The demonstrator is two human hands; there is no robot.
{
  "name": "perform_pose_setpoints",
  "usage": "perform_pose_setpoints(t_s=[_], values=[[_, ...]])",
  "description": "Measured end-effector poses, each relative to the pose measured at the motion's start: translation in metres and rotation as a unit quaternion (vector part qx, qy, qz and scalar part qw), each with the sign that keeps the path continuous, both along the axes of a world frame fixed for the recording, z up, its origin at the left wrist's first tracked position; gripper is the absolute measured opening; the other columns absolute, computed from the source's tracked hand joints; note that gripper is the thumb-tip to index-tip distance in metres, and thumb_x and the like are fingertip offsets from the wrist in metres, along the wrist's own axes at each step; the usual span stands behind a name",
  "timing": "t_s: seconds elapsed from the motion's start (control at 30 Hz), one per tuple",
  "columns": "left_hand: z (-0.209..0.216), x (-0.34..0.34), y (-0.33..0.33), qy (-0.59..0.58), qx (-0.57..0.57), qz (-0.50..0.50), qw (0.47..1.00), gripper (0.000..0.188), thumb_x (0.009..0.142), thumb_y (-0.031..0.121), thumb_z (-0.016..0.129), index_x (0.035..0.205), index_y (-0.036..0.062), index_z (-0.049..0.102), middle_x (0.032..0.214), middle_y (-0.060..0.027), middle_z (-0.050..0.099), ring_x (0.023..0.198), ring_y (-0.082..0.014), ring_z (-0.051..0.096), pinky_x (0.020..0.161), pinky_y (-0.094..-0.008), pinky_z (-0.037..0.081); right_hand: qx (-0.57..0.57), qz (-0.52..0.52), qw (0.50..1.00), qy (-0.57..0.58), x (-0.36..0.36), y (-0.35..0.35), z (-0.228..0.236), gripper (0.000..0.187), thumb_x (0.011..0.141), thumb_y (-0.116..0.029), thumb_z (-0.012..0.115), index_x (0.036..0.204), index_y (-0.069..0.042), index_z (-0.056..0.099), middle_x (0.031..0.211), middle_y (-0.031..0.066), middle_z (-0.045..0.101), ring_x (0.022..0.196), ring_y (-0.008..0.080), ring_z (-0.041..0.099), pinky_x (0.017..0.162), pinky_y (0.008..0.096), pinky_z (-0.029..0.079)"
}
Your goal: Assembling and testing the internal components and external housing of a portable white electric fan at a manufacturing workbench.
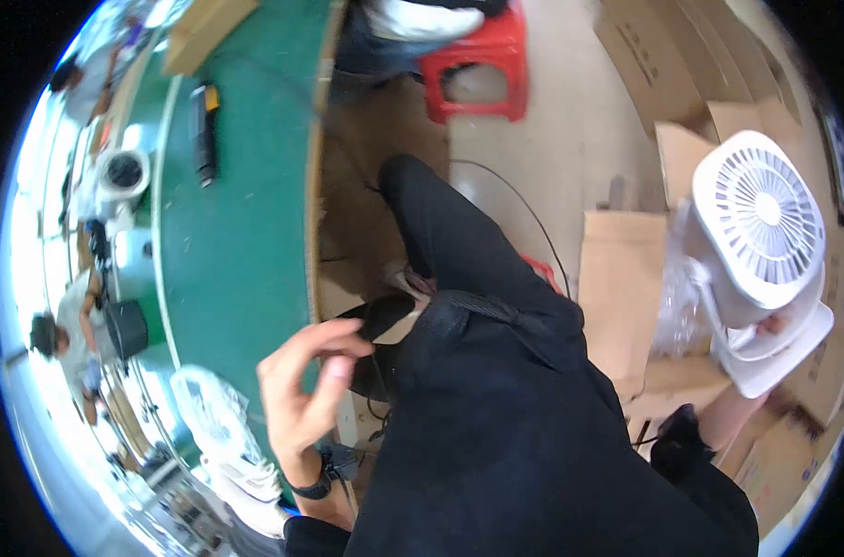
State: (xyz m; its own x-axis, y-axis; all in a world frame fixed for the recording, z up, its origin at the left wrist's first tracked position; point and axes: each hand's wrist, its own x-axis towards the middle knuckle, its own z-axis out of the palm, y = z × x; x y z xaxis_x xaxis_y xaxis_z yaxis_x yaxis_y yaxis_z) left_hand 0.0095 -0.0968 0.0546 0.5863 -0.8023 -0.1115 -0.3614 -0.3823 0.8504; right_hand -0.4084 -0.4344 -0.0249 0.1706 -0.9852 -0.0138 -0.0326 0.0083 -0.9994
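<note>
A white desk fan with a round-cornered square grille is held at my right side, over an open cardboard box. My right hand grips the fan near its base; most of the hand is hidden behind the white plastic. Clear plastic wrap shows in the box beside the fan. At the edge of the green worktable, my left hand is raised, thumb and fingers apart and slightly bent, with nothing in it. A dark band is on my left wrist.
A black and yellow power screwdriver lies on the table. Another fan is at its lower left. A red stool, with a seated person, is ahead. Cardboard boxes stand at right. A cable crosses the floor. Other people work at left.
</note>
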Motion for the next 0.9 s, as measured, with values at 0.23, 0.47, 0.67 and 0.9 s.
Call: perform_pose_setpoints(t_s=[0.23,0.47,0.67,0.9], values=[[-0.014,-0.018,0.019,0.287,-0.249,0.121,0.917,0.095,0.097,0.049,0.056,0.158,0.0050,-0.002,0.148,-0.0251,0.039,0.133,-0.0341,0.046,0.108,-0.0459,0.041,0.137,0.446,0.808,-0.359,0.339,0.112,0.018,0.075,0.079,0.007,0.057,0.148,-0.004,0.030,0.131,0.0244,0.054,0.085,0.0255,0.071,0.067,0.0333,0.063],[-0.002,0.021,0.056,0.288,-0.533,0.312,0.732,0.076,0.094,0.055,0.058,0.148,0.0059,0.036,0.144,-0.0155,0.047,0.129,-0.0281,0.050,0.107,-0.0497,0.042,0.026,0.559,0.750,-0.352,0.415,0.202,0.067,0.083,0.078,0.007,0.062,0.148,-0.011,0.020,0.140,0.0238,0.046,0.091,0.0258,0.069,0.072,0.0348,0.063],[-0.013,0.051,0.178,0.176,-0.596,0.437,0.651,0.057,0.098,0.046,0.043,0.136,0.0055,0.054,0.132,-0.0107,0.060,0.121,-0.0283,0.058,0.107,-0.0446,0.044,-0.528,0.583,0.596,-0.160,0.494,0.195,0.072,0.076,0.080,-0.024,0.079,0.147,-0.013,0.044,0.127,0.0173,0.053,0.124,0.0351,0.051,0.103,0.0440,0.043],[-0.049,0.070,0.204,0.003,-0.488,0.590,0.643,0.053,0.098,0.043,0.050,0.133,0.0034,0.051,0.133,-0.0119,0.055,0.123,-0.0292,0.053,0.106,-0.0485,0.044,-0.429,0.552,0.715,0.007,0.498,0.140,-0.025,0.020,0.085,-0.008,0.067,0.104,-0.005,0.065,0.087,0.0169,0.068,0.079,0.0339,0.068,0.070,0.0416,0.052]])
